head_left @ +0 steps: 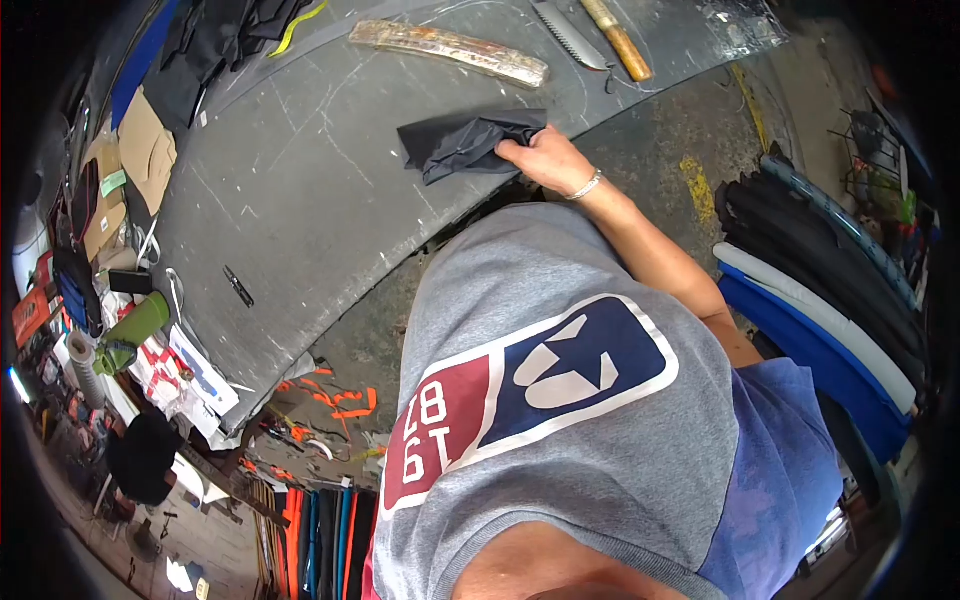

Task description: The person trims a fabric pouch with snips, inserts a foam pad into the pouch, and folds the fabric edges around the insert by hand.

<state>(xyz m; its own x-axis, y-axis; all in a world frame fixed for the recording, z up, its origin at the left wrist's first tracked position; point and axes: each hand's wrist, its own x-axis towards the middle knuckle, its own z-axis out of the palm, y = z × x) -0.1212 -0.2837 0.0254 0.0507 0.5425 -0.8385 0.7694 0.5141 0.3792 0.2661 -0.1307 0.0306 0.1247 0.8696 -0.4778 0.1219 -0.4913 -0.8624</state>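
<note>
My right hand is at the near edge of the grey table, its thumb and fingers closed on a crumpled piece of black fabric. The fabric lies on the tabletop, partly folded over itself. Beyond it rests a long, slightly curved bar wrapped in clear film or tape. A dark serrated blade and a tool with a wooden handle lie farther off to the right. My left hand does not appear.
A small black tool or pen lies left on the table. Cardboard, a green roll and papers crowd the left side. Black, white and blue fabric rolls stand right. Orange scraps litter the floor.
</note>
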